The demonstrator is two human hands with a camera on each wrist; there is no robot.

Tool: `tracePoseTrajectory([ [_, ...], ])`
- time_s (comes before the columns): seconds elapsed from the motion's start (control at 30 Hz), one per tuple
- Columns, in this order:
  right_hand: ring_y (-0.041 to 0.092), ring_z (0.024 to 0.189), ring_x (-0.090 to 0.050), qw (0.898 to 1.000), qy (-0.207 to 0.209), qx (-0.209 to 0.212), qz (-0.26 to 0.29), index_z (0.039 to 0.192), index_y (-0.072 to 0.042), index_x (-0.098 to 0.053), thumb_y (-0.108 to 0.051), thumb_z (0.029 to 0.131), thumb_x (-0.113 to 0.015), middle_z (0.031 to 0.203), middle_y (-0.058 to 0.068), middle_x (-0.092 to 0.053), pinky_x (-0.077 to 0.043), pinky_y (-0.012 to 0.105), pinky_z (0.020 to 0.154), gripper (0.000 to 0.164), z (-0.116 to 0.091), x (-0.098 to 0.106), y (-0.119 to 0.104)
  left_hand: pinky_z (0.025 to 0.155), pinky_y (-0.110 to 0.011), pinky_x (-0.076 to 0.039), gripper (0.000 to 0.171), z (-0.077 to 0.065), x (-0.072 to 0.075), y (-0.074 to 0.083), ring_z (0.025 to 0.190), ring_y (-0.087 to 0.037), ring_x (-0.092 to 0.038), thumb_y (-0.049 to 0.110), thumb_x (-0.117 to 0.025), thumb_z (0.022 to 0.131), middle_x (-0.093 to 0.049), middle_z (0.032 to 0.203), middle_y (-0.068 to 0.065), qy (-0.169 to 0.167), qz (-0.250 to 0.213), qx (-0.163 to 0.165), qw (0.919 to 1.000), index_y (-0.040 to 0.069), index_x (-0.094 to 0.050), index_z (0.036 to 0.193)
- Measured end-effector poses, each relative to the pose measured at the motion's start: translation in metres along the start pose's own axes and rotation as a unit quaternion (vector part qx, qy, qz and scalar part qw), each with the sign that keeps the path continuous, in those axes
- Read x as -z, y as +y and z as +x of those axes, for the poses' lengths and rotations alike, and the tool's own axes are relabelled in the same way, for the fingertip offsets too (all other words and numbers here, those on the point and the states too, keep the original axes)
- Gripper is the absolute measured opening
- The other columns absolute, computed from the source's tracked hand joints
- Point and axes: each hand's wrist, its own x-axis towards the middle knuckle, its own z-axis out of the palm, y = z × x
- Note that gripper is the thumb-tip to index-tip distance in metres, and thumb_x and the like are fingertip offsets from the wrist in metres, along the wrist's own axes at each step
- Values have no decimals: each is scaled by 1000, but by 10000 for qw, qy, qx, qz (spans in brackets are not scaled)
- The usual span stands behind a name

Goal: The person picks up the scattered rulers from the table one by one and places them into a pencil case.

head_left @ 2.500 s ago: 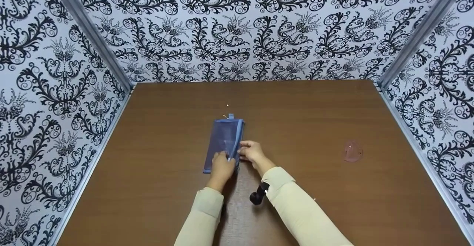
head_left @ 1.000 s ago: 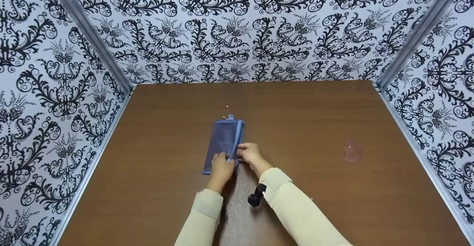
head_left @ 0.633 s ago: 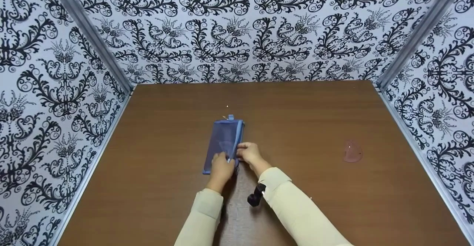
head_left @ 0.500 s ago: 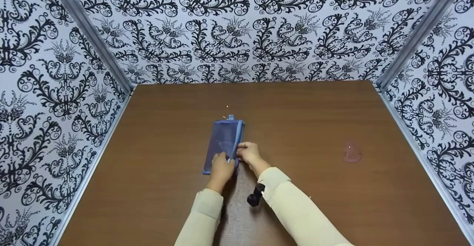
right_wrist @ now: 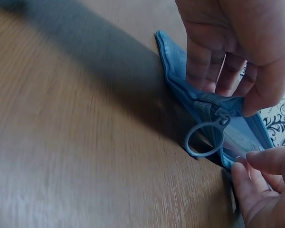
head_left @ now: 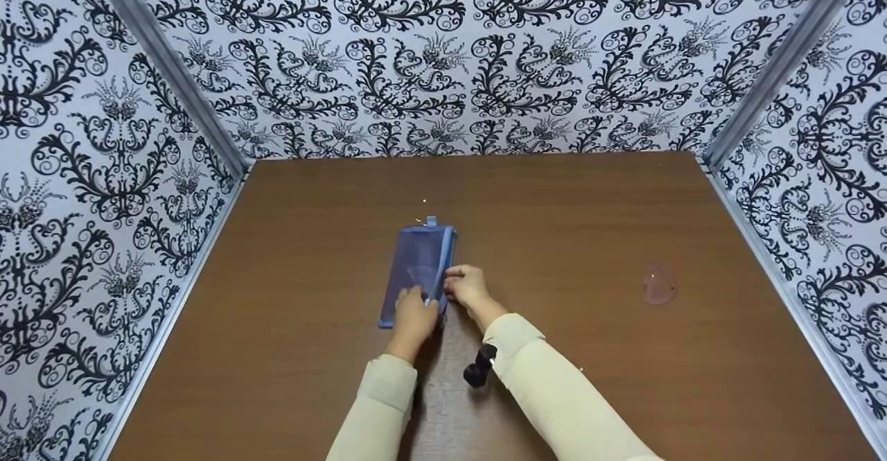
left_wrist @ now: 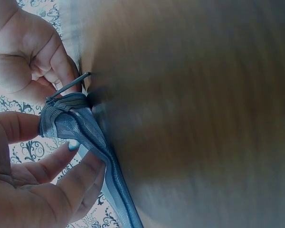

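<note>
A blue mesh zip pouch (head_left: 420, 256) lies lengthwise on the brown table (head_left: 589, 204). My left hand (head_left: 414, 314) holds the pouch's near end, with the fabric (left_wrist: 76, 124) between thumb and fingers (left_wrist: 61, 190). My right hand (head_left: 464, 285) is at the pouch's right edge, its curled fingers (right_wrist: 204, 71) pinching the zipper seam (right_wrist: 175, 71) just beside the slider. The round blue ring pull (right_wrist: 204, 138) hangs free below the slider. In the left wrist view the right hand (left_wrist: 26, 52) shows as a fist next to the ring, seen edge-on.
A small pink translucent piece (head_left: 658, 284) lies alone on the table at the right. Black-and-white patterned walls (head_left: 429, 66) close the table in at the back and on both sides. A black camera (head_left: 479, 367) sits under my right wrist.
My right hand has edged slightly left, closer to my left hand, along the pouch's zipper edge. The pouch and my left hand have stayed put.
</note>
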Motion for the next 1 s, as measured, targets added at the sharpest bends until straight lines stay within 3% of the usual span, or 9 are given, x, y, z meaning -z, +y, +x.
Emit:
tracePoseTrajectory([
  [0.27, 18, 69, -68, 9991, 103, 385, -159, 99, -1, -67, 12, 77, -59, 80, 9, -70, -56, 35, 55, 27, -105, 5, -105, 91, -50, -44, 28, 0, 0, 0, 104, -41, -53, 11, -61, 84, -55, 107, -24, 35, -54, -23, 10000, -7, -62, 105],
  [0.43, 16, 70, -67, 9971, -38, 753, -129, 100, -2, -67, 12, 76, -58, 82, 8, -70, -56, 34, 56, 29, -112, 13, -111, 91, -51, -43, 27, 0, 0, 0, 104, -44, -52, 10, -60, 82, -56, 107, -25, 100, -61, -61, 9999, -8, -62, 102],
  [0.47, 14, 68, -66, 9967, -71, 809, -69, 97, -5, -68, 10, 76, -61, 80, 5, -69, -55, 32, 54, 28, -98, 14, -99, 91, -51, -43, 27, 0, 0, 0, 103, -43, -52, 10, -60, 82, -56, 107, -25, 117, -52, -64, 9999, -8, -62, 102],
  [0.53, 12, 67, -65, 9947, -106, 1026, -48, 97, -8, -70, 9, 74, -63, 80, 2, -68, -54, 29, 53, 29, -94, 18, -96, 91, -51, -44, 27, 0, -1, 0, 103, -43, -53, 10, -60, 82, -56, 106, -25, 152, -41, -95, 9998, -8, -62, 101],
  [0.77, 18, 72, -65, 9856, -54, 1621, -473, 100, -4, -70, 11, 73, -64, 83, 8, -68, -53, 32, 57, 31, -135, 27, -139, 90, -51, -45, 26, -1, -1, 1, 101, -43, -54, 10, -61, 81, -57, 102, -24, 173, 4, -96, 9998, -8, -63, 99],
  [0.83, 17, 74, -65, 9809, -74, 1869, -536, 100, -4, -70, 11, 73, -63, 83, 8, -69, -53, 29, 57, 32, -125, 31, -128, 90, -50, -45, 26, -1, -1, 1, 102, -43, -53, 10, -61, 81, -56, 103, -24, 161, -11, -62, 9999, -7, -63, 100],
  [0.9, 18, 77, -66, 9807, 13, 1792, -782, 101, -5, -70, 11, 73, -64, 85, 8, -69, -54, 30, 60, 33, -102, 35, -110, 90, -50, -45, 26, -1, -1, 1, 102, -42, -53, 10, -61, 81, -56, 102, -23, 162, -27, -46, 9999, -7, -63, 100],
  [0.97, 14, 76, -66, 9746, -26, 2102, -776, 101, -11, -71, 9, 71, -66, 84, 3, -69, -53, 26, 56, 36, -56, 43, -64, 90, -51, -45, 26, -1, -1, 0, 102, -42, -53, 10, -61, 81, -56, 102, -23, 164, -36, -43, 9998, -7, -63, 100],
  [1.0, 15, 77, -66, 9755, -30, 2040, -828, 101, -14, -71, 8, 70, -69, 85, 3, -69, -54, 28, 57, 38, -32, 47, -43, 90, -51, -45, 26, -1, -1, 0, 102, -42, -53, 10, -61, 81, -56, 102, -23, 160, -39, -41, 9999, -7, -63, 100],
])
